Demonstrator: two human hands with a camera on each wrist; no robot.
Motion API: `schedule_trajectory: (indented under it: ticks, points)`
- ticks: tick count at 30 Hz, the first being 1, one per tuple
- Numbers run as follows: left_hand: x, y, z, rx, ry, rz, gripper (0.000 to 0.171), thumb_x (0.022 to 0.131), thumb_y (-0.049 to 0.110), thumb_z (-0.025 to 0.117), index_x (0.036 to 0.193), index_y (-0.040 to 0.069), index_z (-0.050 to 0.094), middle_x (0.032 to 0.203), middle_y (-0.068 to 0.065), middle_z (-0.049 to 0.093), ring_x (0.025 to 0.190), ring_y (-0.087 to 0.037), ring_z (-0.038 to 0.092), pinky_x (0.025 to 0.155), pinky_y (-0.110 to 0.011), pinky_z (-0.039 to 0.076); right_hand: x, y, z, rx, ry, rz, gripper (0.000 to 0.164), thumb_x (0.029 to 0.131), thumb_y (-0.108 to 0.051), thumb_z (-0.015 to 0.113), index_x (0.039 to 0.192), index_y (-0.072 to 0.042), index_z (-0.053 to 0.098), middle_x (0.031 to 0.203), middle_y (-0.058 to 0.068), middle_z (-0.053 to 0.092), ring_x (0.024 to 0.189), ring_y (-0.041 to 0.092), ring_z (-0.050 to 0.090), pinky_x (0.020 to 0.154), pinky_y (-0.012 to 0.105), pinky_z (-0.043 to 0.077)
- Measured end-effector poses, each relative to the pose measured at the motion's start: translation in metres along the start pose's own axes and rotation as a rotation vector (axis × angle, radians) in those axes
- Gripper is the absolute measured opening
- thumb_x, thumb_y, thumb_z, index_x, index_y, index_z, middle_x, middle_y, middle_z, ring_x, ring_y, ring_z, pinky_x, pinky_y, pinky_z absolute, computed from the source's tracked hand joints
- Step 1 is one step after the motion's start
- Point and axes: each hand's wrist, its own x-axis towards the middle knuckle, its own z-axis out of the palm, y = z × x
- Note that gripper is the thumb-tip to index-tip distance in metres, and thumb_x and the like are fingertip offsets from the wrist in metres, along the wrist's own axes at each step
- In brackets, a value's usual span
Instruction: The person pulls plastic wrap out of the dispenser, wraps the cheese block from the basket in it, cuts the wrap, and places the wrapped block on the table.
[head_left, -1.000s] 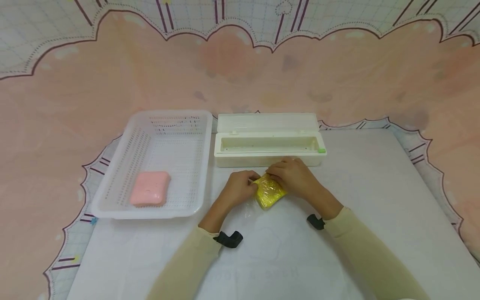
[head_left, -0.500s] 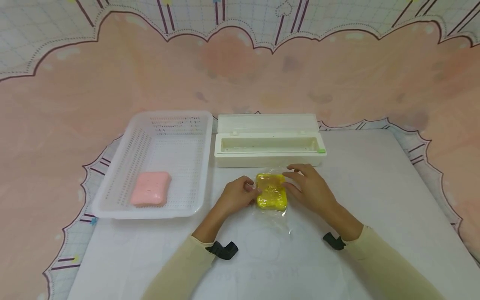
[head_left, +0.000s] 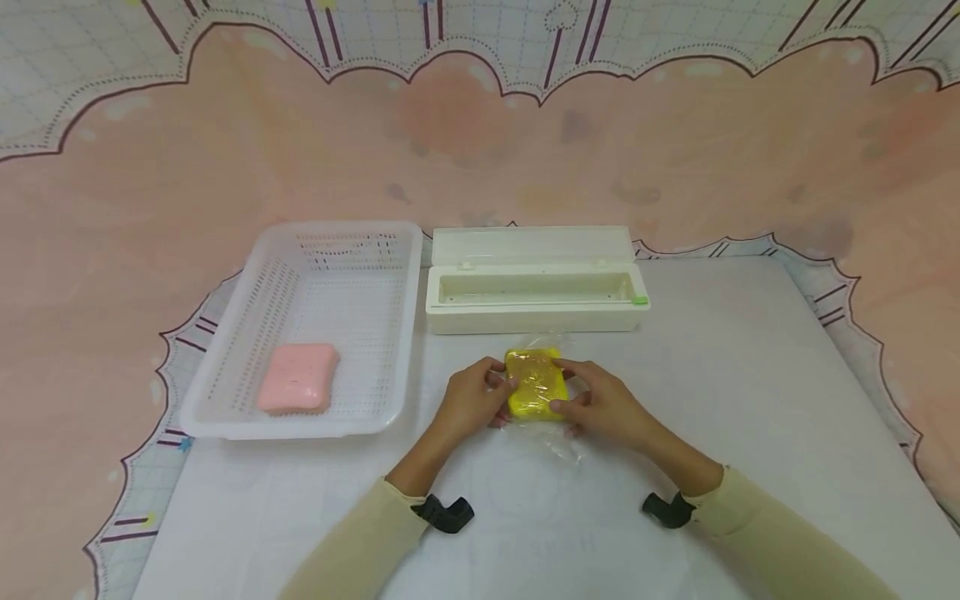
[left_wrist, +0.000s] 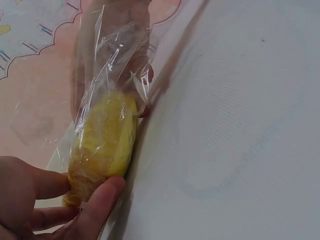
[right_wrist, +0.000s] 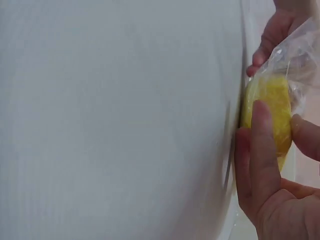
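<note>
1. Yellow block (head_left: 534,383) first: it's between the two hands, over the middle of the desk (head_left: 757,367), on the near side of the long white box. Can't tell if it's touching the desktop.
2. It's wrapped in clear plastic (left_wrist: 117,55), and loose ends of the stuff poke out past the block, on the sides toward the desk's far and near edges.
3. Left hand (head_left: 471,398) has a grip on the block's left side, thumb and fingers pinching it through the plastic.
4. Right hand (head_left: 603,408) is doing the same on the right side, thumb on one face and fingers round the other.
5. White box (head_left: 536,321) sits along the desk's far edge, lid tipped back, with a little green tab (head_left: 640,301) at its right end.
6. White basket (head_left: 367,312) takes up the desk's far left corner, holding a pink block (head_left: 298,377) toward its near left corner.
7. Pale sleeves (head_left: 356,542) on both arms, plus a black gadget (head_left: 446,514) at each wrist.
</note>
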Motion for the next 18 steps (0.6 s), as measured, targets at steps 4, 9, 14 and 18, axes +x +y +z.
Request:
schedule_trajectory:
  ticks: [4,9,14,18]
  points:
    - [-0.003,-0.001,0.001,0.082,0.048,0.052,0.028,0.098,0.019,0.069,0.117,-0.001,0.064,0.085,-0.007,0.071,0.050,-0.010,0.064,0.049,-0.028,0.056,0.000,0.000,0.006,0.055,-0.015,-0.015,0.072,0.092,-0.017,0.077,0.154,-0.009,0.041,0.143,0.020,0.048,0.071,0.016,0.069,0.063,0.031,0.061]
    - [-0.006,-0.003,0.002,0.166,0.127,0.095,0.025,0.096,0.020,0.071,0.109,-0.001,0.071,0.080,-0.006,0.074,0.049,-0.007,0.062,0.049,-0.024,0.052,-0.001,0.000,0.010,0.057,-0.023,0.001,0.072,0.094,-0.020,0.075,0.156,-0.012,0.038,0.147,0.018,0.043,0.074,0.017,0.068,0.066,0.030,0.061]
    - [-0.016,-0.010,0.003,0.054,0.107,0.060,0.034,0.101,0.024,0.064,0.127,0.001,0.064,0.099,-0.008,0.071,0.055,-0.010,0.067,0.052,-0.028,0.057,-0.010,-0.003,0.008,0.073,-0.026,0.109,0.068,0.100,-0.026,0.068,0.157,-0.018,0.033,0.157,0.016,0.031,0.095,0.025,0.067,0.074,0.032,0.062]
    - [-0.029,-0.018,0.000,-0.089,0.036,0.053,0.029,0.104,0.007,0.051,0.132,0.001,0.052,0.112,-0.018,0.058,0.066,-0.016,0.072,0.059,-0.029,0.061,-0.019,-0.009,0.006,0.162,-0.014,0.228,0.051,0.101,-0.030,0.064,0.143,-0.014,0.042,0.148,0.014,0.040,0.097,0.024,0.068,0.075,0.032,0.062]
